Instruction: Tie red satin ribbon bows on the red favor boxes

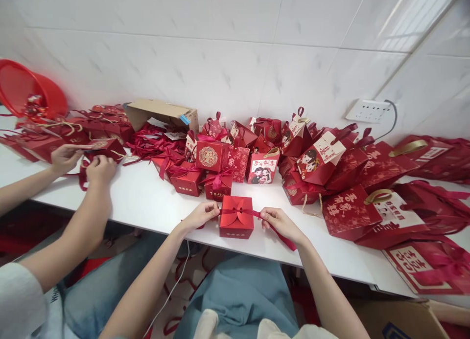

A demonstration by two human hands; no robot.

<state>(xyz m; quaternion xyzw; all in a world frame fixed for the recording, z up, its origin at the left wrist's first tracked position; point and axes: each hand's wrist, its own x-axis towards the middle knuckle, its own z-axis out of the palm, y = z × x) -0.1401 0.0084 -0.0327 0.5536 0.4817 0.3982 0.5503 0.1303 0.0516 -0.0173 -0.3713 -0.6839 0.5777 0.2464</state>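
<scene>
A red gift box (pixel 236 229) with petal-shaped top flaps stands upright on the white table in front of me. Its dark red ribbon (pixel 286 241) runs across the top and out to both sides. On the left, my left hand (pixel 200 215) pinches one end of that ribbon close to the box's edge. My right hand (pixel 281 224) is closed on the other end, and a loose tail hangs beyond it toward the table edge. Between my hands the ribbon passes over the middle of the flaps. Just behind stand small red boxes with bows (pixel 218 182).
At left, a co-worker's hands (pixel 99 170) hold another red box. Behind are a cardboard box (pixel 161 108) and a red bucket (pixel 55 97). Many red gift boxes (pixel 352 212) are heaped on the right. A power strip (pixel 368 110) is on the wall. An open carton (pixel 396 317) stands below the table.
</scene>
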